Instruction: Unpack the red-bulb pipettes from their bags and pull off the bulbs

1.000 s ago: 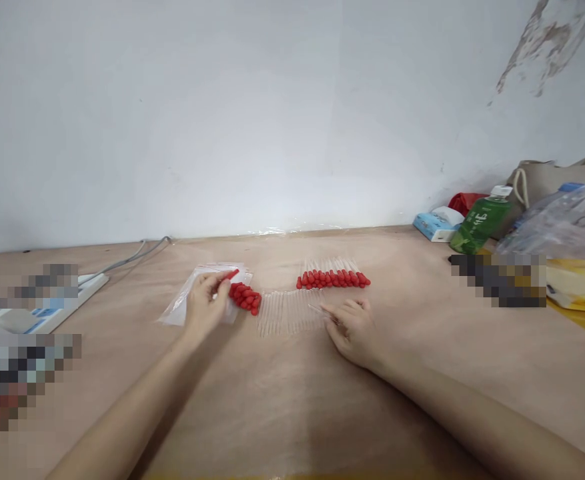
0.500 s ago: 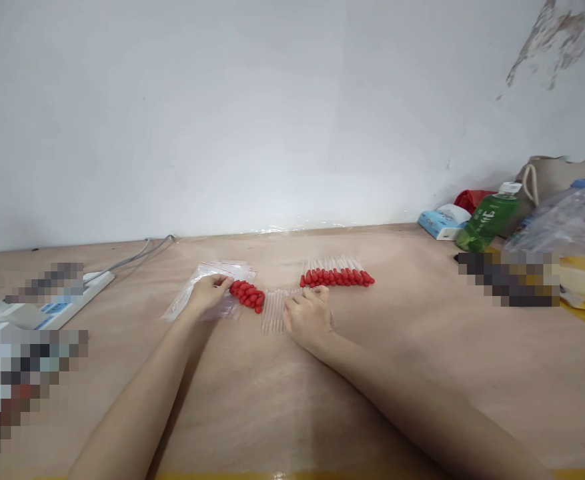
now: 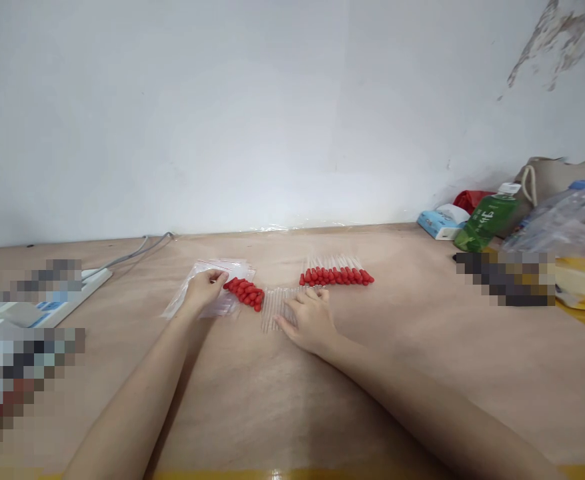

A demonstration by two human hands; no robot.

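My left hand (image 3: 203,291) is closed in a pinch at the left end of a small pile of red rubber bulbs (image 3: 246,295), its fingertips apparently on one bulb. My right hand (image 3: 313,319) lies over a row of thin clear tubes (image 3: 271,310), thumb spread to the left and fingers resting on them. Its palm and part of the row are hidden. Just beyond the right hand is a line of clear droppers with red bulbs (image 3: 336,275), their bulb ends facing me. Clear zip bags (image 3: 187,293) lie partly under my left hand.
At the left are a white power strip (image 3: 75,297) and its grey cable (image 3: 132,255). Along the right stand a blue tissue pack (image 3: 435,223), a green bottle (image 3: 487,217) and plastic bags (image 3: 572,220). A white wall (image 3: 272,120) rises behind the brown table (image 3: 252,413).
My left hand has drawn slightly left, and more of the bulb pile's left end shows. My right thumb has spread out leftward over the clear tubes.
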